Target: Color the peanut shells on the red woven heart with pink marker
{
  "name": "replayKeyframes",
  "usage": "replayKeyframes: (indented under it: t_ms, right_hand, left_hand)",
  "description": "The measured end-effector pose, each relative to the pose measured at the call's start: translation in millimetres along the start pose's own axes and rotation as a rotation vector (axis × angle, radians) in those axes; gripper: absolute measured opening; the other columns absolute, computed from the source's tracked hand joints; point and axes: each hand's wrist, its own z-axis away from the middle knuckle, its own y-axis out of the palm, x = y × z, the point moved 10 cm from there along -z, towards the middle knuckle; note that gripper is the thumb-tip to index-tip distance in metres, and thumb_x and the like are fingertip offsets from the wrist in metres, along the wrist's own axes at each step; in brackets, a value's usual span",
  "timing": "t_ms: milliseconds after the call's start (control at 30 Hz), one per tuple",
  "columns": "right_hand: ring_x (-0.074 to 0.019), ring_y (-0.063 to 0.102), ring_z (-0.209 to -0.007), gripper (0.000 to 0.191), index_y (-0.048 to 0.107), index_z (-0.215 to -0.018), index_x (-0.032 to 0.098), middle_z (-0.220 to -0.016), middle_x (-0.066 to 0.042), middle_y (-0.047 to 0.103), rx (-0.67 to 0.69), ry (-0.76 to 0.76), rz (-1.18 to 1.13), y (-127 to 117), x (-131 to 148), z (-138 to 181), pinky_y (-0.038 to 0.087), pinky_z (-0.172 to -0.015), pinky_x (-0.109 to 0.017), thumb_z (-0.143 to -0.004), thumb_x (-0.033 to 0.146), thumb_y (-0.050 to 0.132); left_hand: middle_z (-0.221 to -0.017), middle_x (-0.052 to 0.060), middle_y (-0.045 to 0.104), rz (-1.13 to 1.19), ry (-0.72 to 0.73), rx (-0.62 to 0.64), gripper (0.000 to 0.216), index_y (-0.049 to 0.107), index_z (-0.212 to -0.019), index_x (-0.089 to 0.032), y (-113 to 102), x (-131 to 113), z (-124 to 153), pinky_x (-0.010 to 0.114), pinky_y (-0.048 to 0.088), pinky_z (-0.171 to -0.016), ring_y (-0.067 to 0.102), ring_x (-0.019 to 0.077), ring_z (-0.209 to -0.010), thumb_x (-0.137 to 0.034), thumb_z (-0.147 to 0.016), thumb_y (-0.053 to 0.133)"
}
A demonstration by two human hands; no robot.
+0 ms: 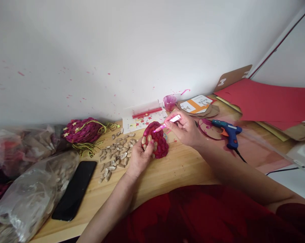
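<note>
My left hand (140,158) grips a rounded peanut-shell craft (161,144) by its left side, thumb on top. Most of its shells are wet-looking magenta red, while a few near my thumb are bare tan. Between the fingers of my right hand (187,131) is a paintbrush (175,118) with a white handle. Its pink tip touches the craft's upper part or hovers just over it; I cannot tell which. Loose peanut shells (117,151) lie scattered on the wooden table left of the craft. Behind my right hand stands a plastic cup (169,102) stained with pink paint.
A blue glue gun (230,132) and a paint-stained disc (209,130) lie to the right, near red paper sheets (271,103). On the left are a black phone (75,190), plastic bags (33,199) and a finished-looking magenta craft (83,131) with stars. Star stickers (144,119) lie behind.
</note>
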Motion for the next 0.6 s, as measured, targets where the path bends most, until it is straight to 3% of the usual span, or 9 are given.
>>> replayKeyframes:
  t_ms: [600]
  right_hand:
    - [-0.0152, 0.06, -0.071, 0.021, 0.063, -0.091, 0.022, -0.078, 0.0, 0.065, -0.039, 0.086, -0.072, -4, -14, -2, 0.047, -0.066, -0.029, -0.094, 0.041, 0.072]
  left_hand:
    - [-0.081, 0.001, 0.067, 0.034, 0.005, 0.04, 0.03, 0.069, -0.093, -0.019, 3, 5, 0, 0.026, 0.048, -0.071, 0.055, 0.0151, -0.071, -0.049, -0.091, 0.069]
